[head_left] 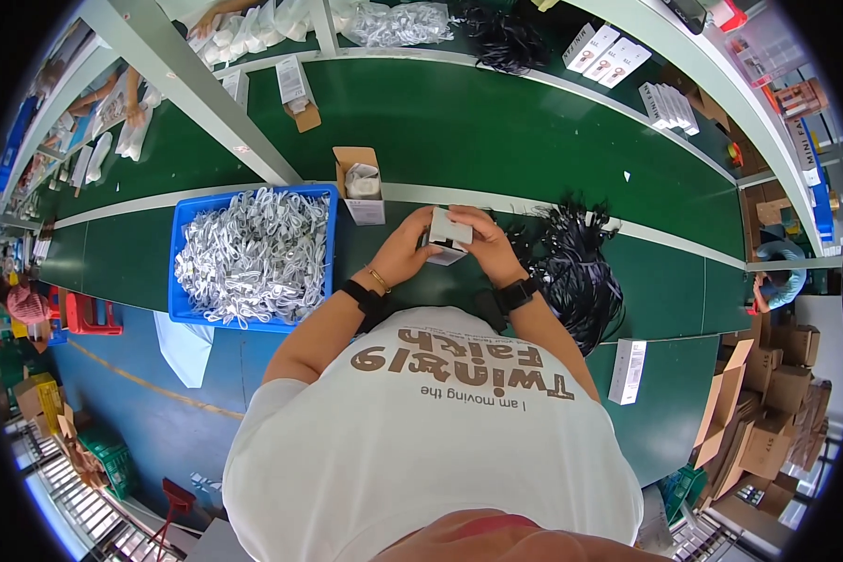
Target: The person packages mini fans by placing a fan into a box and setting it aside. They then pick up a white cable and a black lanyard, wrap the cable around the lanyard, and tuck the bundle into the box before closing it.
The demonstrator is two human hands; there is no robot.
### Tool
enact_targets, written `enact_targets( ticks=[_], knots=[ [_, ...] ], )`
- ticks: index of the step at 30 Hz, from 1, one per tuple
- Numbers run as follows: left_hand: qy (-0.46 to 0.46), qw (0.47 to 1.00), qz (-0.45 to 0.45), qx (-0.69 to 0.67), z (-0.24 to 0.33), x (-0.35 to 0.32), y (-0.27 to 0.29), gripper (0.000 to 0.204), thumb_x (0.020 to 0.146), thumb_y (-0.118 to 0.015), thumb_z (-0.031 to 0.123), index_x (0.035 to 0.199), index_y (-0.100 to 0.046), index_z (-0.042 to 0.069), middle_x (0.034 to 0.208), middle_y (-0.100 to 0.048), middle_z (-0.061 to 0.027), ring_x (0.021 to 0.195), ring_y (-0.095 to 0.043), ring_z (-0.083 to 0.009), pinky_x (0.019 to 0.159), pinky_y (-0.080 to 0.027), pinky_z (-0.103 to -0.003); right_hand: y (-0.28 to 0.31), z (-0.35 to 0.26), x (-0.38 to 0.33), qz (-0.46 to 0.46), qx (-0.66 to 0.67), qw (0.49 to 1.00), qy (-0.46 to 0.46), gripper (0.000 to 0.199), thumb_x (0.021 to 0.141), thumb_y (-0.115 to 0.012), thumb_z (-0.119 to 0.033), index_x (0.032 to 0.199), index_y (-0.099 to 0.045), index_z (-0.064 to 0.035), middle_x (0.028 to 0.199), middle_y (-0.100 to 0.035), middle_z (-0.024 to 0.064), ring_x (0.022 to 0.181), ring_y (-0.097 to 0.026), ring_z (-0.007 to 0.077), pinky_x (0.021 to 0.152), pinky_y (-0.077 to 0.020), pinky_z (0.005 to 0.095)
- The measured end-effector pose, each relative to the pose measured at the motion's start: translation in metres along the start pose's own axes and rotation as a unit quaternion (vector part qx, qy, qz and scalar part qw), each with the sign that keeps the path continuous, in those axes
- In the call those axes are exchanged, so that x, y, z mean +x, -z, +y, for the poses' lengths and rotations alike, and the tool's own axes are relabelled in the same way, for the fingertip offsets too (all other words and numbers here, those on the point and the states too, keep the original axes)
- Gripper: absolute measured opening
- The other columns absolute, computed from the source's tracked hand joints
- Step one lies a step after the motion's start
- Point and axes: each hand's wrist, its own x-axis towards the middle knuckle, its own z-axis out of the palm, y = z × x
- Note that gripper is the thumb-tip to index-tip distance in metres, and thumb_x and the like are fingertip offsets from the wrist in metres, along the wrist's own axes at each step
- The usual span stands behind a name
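Over the green table, a small white carton (pixel 451 228) is held between my two hands, one end turned up. My left hand (pixel 404 247) is closed around its left side, the thumb at the lower edge. The fingers of my right hand (pixel 490 245) wrap the right side and reach over the top edge. Just beyond my left hand stands an open box (pixel 365 208) with a plastic-wrapped item inside. Left of my arms is a blue tray (pixel 332 234) heaped with white cables (pixel 251 253). A bundle of black straps (pixel 579 281) lies right of my right hand.
A closed white box (pixel 627 371) lies at the table's right. Beyond the white strip, another open box (pixel 295 89) sits near a metal post (pixel 211 94). Several white boxes (pixel 607 54) and more black straps (pixel 504 39) line the far side. Other people work at far left and right.
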Motion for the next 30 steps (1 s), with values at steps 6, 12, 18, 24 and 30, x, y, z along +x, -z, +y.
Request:
enact_targets(
  ticks=[6,12,18,24,30],
  knots=[
    [0.08,0.985,0.065,-0.14,-0.006,-0.001,-0.011,0.057,0.076,-0.06,-0.007,0.127,-0.037,0.001,0.129,-0.042,-0.018,0.119,-0.047,-0.0312,0.095,-0.044,-0.034,-0.009,-0.042,-0.004,-0.032,-0.426,0.899,0.092,0.045,0.077,-0.06,-0.003,0.121,-0.055,-0.0091,0.138,-0.042,0.0066,0.127,-0.039,0.0294,0.104,-0.032,0.0423],
    [0.082,0.991,0.09,-0.052,0.002,-0.002,-0.001,0.061,0.073,-0.064,-0.001,0.128,-0.037,0.004,0.122,-0.047,-0.0195,0.114,-0.05,-0.0317,0.091,-0.046,-0.036,-0.041,-0.05,0.001,-0.03,-0.593,0.79,0.151,0.043,0.076,-0.06,-0.004,0.118,-0.058,-0.0119,0.137,-0.043,0.0081,0.125,-0.039,0.0343,0.1,-0.0374,0.0425],
    [0.114,0.991,0.007,-0.075,-0.001,-0.002,-0.014,0.065,0.073,-0.067,0.004,0.131,-0.036,0.003,0.126,-0.045,-0.0184,0.113,-0.049,-0.0313,0.092,-0.043,-0.036,-0.03,-0.042,-0.012,-0.049,-0.546,0.823,0.153,0.05,0.072,-0.049,0.011,0.118,-0.057,-0.0086,0.132,-0.048,0.0112,0.124,-0.039,0.0393,0.1,-0.037,0.043],
    [0.064,0.995,0.06,-0.05,0.007,-0.011,-0.008,0.068,0.074,-0.068,0.006,0.133,-0.034,0.002,0.126,-0.043,-0.0191,0.114,-0.047,-0.0327,0.094,-0.041,-0.036,-0.034,-0.04,-0.01,-0.087,-0.581,0.792,0.167,0.05,0.077,-0.05,0.005,0.125,-0.051,-0.008,0.136,-0.043,0.0137,0.128,-0.034,0.0402,0.102,-0.0338,0.0434],
    [0.057,0.995,0.049,-0.064,0.01,-0.012,-0.001,0.07,0.074,-0.068,0.006,0.134,-0.033,0.002,0.127,-0.042,-0.0195,0.114,-0.046,-0.0338,0.095,-0.041,-0.036,-0.042,-0.033,-0.019,-0.083,-0.668,0.716,0.188,0.055,0.079,-0.057,-0.006,0.131,-0.041,-0.0038,0.14,-0.035,0.0155,0.13,-0.028,0.0412,0.104,-0.0299,0.0445]
  ],
)
